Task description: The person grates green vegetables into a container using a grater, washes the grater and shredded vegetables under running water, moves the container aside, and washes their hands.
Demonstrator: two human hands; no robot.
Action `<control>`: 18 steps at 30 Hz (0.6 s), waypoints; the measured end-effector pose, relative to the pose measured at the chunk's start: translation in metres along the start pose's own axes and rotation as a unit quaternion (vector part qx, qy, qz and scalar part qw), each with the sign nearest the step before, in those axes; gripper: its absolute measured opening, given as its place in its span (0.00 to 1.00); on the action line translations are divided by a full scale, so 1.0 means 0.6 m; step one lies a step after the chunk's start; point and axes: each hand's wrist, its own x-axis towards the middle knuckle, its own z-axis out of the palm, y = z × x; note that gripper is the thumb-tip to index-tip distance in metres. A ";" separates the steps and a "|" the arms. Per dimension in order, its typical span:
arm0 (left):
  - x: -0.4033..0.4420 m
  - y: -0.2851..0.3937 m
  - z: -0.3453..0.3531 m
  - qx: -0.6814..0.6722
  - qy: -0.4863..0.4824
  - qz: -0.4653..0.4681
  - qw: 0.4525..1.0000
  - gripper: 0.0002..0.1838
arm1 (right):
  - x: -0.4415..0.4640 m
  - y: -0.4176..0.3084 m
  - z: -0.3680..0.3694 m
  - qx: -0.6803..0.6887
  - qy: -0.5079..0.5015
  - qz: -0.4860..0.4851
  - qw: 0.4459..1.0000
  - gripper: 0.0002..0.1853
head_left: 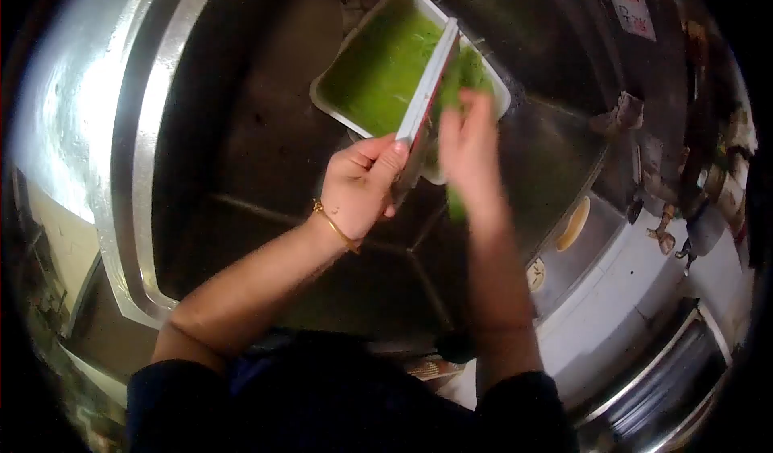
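Observation:
My left hand (364,181) is closed around the near end of a flat, white-edged grater (427,82), seen almost edge-on and tilted over a white tub (322,99). Finely cut green vegetable (370,74) in pale green liquid fills the tub. On the grater's right side, my right hand (471,143) is smeared by motion, its fingers curled against a long green vegetable (456,203). That vegetable shows below the palm and, blurred, above the fingers. The grater's working face is turned away from view.
Dark floor tiles (322,284) lie below the tub. A broad, shiny metal rim (145,131) curves along the left. At the right are a tap (664,231), a yellowish oval object (573,223) on a ledge, and a sign (626,2) with red characters.

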 end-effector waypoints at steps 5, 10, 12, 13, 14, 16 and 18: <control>0.017 0.017 -0.007 -0.030 0.035 -0.002 0.999 0.16 | 0.000 0.006 0.002 -0.008 -0.037 -0.028 0.999 0.15; 0.011 0.006 -0.003 0.029 0.015 0.012 0.999 0.16 | 0.014 0.013 0.021 -0.025 0.005 -0.037 0.999 0.14; 0.002 0.006 0.002 0.028 0.018 -0.007 0.999 0.16 | 0.089 0.033 0.009 -0.020 0.043 0.044 0.998 0.11; 0.003 0.009 -0.001 0.024 0.024 -0.007 0.999 0.15 | 0.074 0.031 0.011 -0.028 0.034 -0.004 0.999 0.11; 0.010 0.016 -0.003 0.018 0.031 -0.003 0.999 0.15 | 0.049 0.023 0.012 -0.038 0.024 -0.056 0.997 0.11; 0.024 0.028 -0.016 -0.034 0.039 0.013 0.999 0.15 | -0.040 -0.017 0.020 -0.014 -0.080 -0.038 0.996 0.13; 0.019 0.017 -0.014 0.005 0.043 0.017 0.999 0.15 | -0.048 -0.004 0.032 -0.011 -0.086 -0.022 0.996 0.13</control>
